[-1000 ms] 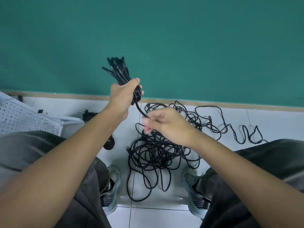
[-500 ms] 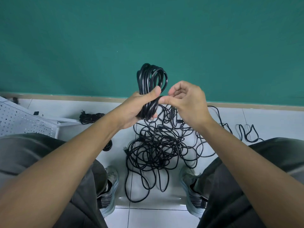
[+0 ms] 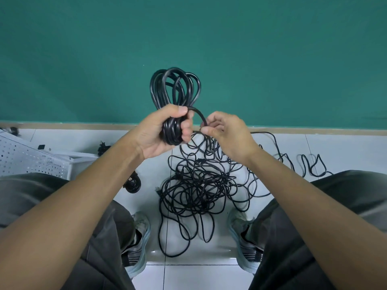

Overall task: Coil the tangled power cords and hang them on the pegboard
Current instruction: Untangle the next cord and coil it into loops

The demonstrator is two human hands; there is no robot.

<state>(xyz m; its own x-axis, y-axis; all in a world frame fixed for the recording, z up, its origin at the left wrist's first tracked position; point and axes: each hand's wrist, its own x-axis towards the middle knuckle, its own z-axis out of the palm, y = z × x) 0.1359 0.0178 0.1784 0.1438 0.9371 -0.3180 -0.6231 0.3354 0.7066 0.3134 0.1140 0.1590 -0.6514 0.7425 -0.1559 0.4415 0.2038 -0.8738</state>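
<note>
I saw the green wall (image 3: 272, 49) above the white tiled floor (image 3: 345, 147), the pegboard (image 3: 25, 158) lying at far left. The tangled cords (image 3: 199, 185) sprawled between both shoes. My left hand (image 3: 159, 130) gripped the coiled cord (image 3: 173, 88) upright; my right hand (image 3: 226, 132) pinched its loose strand just beside.

cord bundle (image 3: 175, 88): black, smooth, slight sheen | tangled cords (image 3: 201, 185) below it: thinner, matt black | floor (image 3: 345, 151): glossy white tile | wall (image 3: 188, 28): matt green | pegboard (image 3: 23, 160) left of bundle: white perforated metal | trousers (image 3: 335, 206): grey cloth
</note>
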